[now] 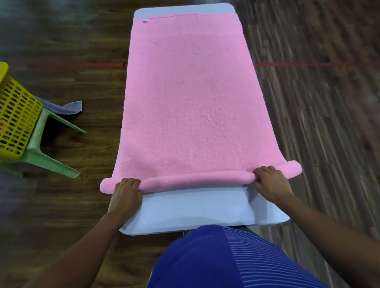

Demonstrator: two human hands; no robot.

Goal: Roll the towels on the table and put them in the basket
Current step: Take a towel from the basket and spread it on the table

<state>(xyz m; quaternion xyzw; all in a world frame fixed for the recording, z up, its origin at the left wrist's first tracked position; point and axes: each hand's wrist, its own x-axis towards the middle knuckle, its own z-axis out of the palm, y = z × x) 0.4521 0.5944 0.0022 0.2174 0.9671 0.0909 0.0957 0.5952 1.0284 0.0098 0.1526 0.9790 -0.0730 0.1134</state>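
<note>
Basket [7, 112], yellow, sat on a green stool [43, 154]; contents unclear. Left hand [126, 192] and right hand [270, 181] gripped the pink towel's [187, 100] rolled edge on the white table [194, 211].

Ahead of both grips the towel [189, 104] lies flat, nothing standing on it. Behind them a bare table [194, 211] strip lies open. Far left, the basket [7, 117] occupies a stool [43, 154].

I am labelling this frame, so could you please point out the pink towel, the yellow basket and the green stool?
pink towel [189, 104], head view, flat unrolled middle.
yellow basket [9, 121], head view, perforated side wall.
green stool [50, 164], head view, near leg.
</note>
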